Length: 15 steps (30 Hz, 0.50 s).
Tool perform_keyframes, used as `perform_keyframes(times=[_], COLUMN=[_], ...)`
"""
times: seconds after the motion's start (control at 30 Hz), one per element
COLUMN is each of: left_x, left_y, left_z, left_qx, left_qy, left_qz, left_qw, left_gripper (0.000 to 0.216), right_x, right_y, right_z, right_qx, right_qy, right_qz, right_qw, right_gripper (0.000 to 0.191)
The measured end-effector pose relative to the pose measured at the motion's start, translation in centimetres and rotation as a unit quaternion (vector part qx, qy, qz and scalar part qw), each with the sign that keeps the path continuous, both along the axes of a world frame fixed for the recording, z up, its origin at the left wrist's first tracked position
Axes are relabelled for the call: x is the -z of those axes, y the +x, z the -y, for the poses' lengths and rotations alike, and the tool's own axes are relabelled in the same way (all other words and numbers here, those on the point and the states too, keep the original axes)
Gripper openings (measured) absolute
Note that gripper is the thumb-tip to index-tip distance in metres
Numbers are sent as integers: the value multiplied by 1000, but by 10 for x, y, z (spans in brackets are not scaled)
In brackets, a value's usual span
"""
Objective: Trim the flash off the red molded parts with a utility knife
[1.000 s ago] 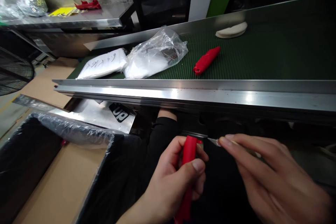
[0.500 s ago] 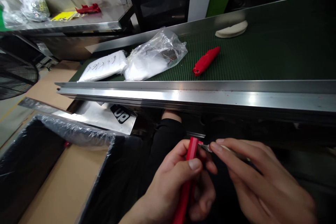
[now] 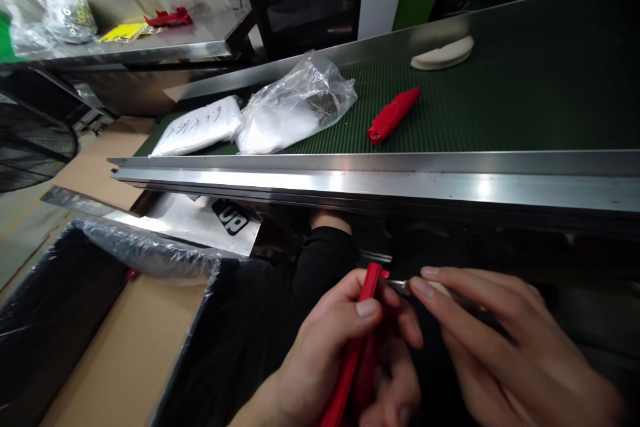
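My left hand (image 3: 330, 340) is closed around a long red plastic part (image 3: 354, 350), its thumb pressed on the upper face. The part's top end sticks out above my fingers, and its lower end runs out of view. In my right hand (image 3: 505, 340) I pinch a small trimming knife (image 3: 434, 287) with a pale handle and a short metal blade. The blade tip lies close beside a small red tab at the part's top end; whether it touches cannot be made out. Farther off, another red plastic part (image 3: 394, 115) lies on the green conveyor belt (image 3: 525, 93).
A metal rail (image 3: 390, 183) edges the belt. Plastic bags (image 3: 295, 110) and a curved pale piece (image 3: 443, 55) lie on it. At lower left stands a plastic-lined bin (image 3: 130, 340). A steel table (image 3: 200, 43) with red parts and a fan (image 3: 35, 140) are at left.
The knife blade has shifted slightly right, away from the red part's end. My left hand has tilted the part a little more, its top leaning right.
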<state>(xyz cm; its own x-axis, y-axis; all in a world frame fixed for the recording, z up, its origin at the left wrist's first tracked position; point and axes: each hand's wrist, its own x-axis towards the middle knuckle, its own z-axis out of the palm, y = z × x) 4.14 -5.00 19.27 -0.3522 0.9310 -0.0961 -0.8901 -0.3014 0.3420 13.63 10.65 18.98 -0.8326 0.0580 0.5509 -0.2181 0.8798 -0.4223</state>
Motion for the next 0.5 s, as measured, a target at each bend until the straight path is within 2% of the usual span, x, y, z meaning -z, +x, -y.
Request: perform_keyframes(times=[0.13,0.3,0.5], left_x=[0,8,3], left_y=[5,8,13], left_z=[0,2,4], left_qx=[-35,-6,-19], left_qy=[-31,20,-29], left_qz=[42,52,85], left_qw=[998,998,996], left_gripper=[22,21,24], right_x=[1,7,14], right_y=[-1,5,12], right_z=[-1,-4,-8], right_qx=[3,-4,7], right_qy=[24,73,110], right_qz=[5,20,35], right_qw=[1000,997,993], right_gripper=[65,63,58])
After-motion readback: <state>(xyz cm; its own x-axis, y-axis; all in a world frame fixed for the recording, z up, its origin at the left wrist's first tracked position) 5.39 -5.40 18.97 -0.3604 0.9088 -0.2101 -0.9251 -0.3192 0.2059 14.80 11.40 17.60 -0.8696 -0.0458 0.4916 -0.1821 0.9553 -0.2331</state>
